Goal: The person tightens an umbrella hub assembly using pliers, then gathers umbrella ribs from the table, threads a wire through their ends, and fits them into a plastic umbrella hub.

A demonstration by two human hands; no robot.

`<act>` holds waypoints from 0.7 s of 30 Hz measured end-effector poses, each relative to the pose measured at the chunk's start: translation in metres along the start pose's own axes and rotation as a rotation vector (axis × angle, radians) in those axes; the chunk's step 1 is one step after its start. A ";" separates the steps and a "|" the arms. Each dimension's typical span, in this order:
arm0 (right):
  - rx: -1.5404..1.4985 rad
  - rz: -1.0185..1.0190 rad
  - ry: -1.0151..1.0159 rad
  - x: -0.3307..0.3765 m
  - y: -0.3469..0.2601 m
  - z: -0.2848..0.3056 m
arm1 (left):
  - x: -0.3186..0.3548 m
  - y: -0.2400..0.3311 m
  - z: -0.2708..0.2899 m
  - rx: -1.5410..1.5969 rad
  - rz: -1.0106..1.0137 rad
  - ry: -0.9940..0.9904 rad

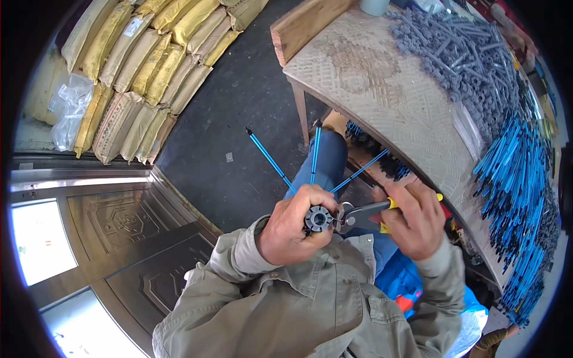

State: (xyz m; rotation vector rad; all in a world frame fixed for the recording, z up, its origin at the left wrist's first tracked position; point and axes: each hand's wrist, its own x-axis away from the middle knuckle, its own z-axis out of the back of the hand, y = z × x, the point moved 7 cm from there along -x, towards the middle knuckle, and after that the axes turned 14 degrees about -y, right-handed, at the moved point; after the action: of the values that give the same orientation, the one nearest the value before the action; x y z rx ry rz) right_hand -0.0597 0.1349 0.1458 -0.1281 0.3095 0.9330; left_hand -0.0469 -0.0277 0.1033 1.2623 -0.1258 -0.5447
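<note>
My left hand [290,231] is closed round a black slotted hub [318,219], its round toothed end facing up. Three thin blue rods with dark tips fan out beyond that fist; one blue rod [267,156] points to the far left. A pair of pliers [365,213] with yellow-trimmed handles is gripped in my right hand [416,222]. The pliers' jaws are at the right side of the hub, by a small piece of thin wire [339,216]. Whether the jaws pinch the wire I cannot tell.
On the worktable [334,53] to the right lie a heap of grey plastic tubes [459,56] and a large bundle of blue rods [516,185]. Stacked sacks [143,65] stand at the far left. Nearer are dark panelled doors [119,221]. More dark-tipped rods [382,158] sit below the table.
</note>
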 end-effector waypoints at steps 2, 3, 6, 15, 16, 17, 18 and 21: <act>-0.341 0.039 -0.317 -0.001 0.002 0.006 | 0.001 0.005 0.001 0.006 0.064 -0.044; -0.347 0.012 -0.323 -0.002 0.010 0.014 | 0.000 0.007 0.000 0.018 0.067 -0.070; -1.056 0.079 -1.102 0.016 0.010 -0.020 | -0.001 0.009 -0.006 0.059 0.006 -0.241; -2.278 -0.160 -1.198 0.046 -0.031 -0.026 | -0.006 0.012 -0.016 0.102 -0.218 -0.469; -1.642 -0.075 -1.030 0.036 -0.025 -0.015 | -0.005 0.008 -0.013 0.117 -0.211 -0.411; -1.022 -0.005 -0.813 0.025 -0.020 0.008 | -0.005 0.004 -0.010 0.133 -0.206 -0.353; -0.419 0.050 -0.559 0.015 -0.016 0.029 | -0.006 0.002 -0.004 0.149 -0.200 -0.298; -0.520 -0.022 -0.588 0.022 -0.012 0.021 | -0.007 -0.001 -0.004 0.147 -0.186 -0.325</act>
State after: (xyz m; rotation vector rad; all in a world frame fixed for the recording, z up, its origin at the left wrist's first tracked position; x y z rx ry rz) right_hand -0.0334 0.1504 0.1587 -0.3228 -0.4829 0.9695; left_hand -0.0513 -0.0213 0.1026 1.3277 -0.3269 -0.9140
